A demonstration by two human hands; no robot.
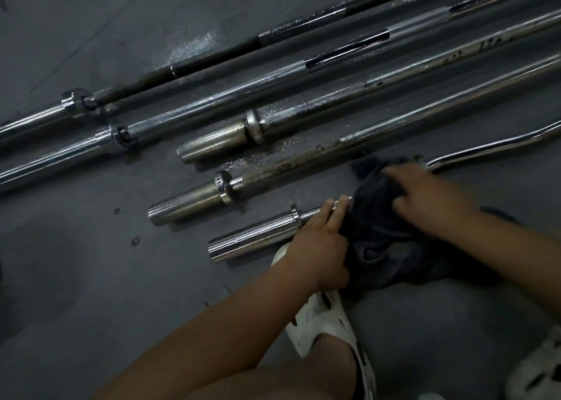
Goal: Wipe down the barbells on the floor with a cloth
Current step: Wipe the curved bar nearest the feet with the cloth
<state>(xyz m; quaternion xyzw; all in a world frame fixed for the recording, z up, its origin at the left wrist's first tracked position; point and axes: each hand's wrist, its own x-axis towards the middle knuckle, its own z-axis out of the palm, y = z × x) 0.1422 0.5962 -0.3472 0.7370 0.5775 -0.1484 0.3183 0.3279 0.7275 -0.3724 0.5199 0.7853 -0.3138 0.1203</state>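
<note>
Across the dark, matte rubber floor (91, 263), five bars are laid side by side on a slant, and wet patches glisten between them. Farthest lies a black-coated barbell (218, 55), then a chrome barbell (212, 99) with knurled bands, a tarnished barbell (318, 104) with a dulled sleeve, and a rust-speckled barbell (288, 160). Nearest the person, a bright chrome curl bar (252, 243) is being wiped; its smooth sleeve ends at a thin collar, and its shaft bends away to the right.

A dark cloth (373, 226), soft and bunched, is draped over that shaft just past the collar. It is grasped by the right hand (431, 196), which is blurred, with fingers and thumb closed on the fabric. The left hand (315, 248) is laid on the shaft beside the cloth, fingers fairly straight and pressing down; whether the thumb hooks beneath cannot be told. A white perforated clog (321, 317) is planted below.

The step is judged to be wiping the curl bar's inner shaft. Next, the cloth would need to be drawn along the curved part while the bar is kept from rolling.
</note>
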